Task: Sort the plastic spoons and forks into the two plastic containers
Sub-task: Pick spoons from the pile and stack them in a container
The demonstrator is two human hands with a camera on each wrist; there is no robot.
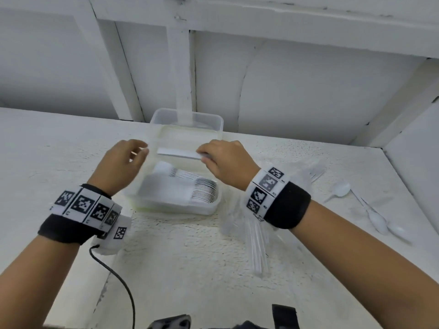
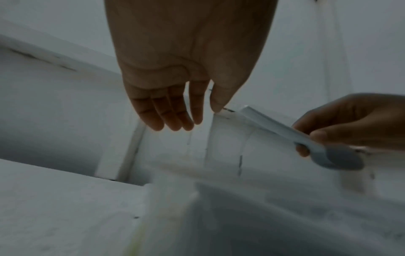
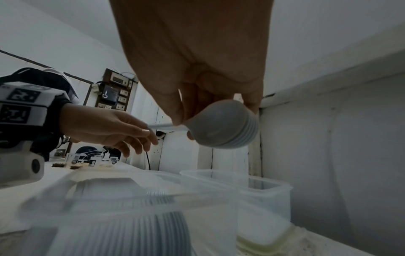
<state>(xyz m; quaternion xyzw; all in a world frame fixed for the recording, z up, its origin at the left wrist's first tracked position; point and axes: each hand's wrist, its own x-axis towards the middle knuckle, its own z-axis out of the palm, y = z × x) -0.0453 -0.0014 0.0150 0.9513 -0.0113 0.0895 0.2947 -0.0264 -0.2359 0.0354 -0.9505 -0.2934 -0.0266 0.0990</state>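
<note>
A nested stack of spoons is pinched in the right hand above the near container, where many spoons are already laid; the left hand is held apart, empty; the far container looks empty; loose spoons and forks remain unsorted at the right.

Looks like plain room in home or small workroom: rough white table, white painted wood wall, old switch board on wall, chargers and plugs on far counter.
</note>
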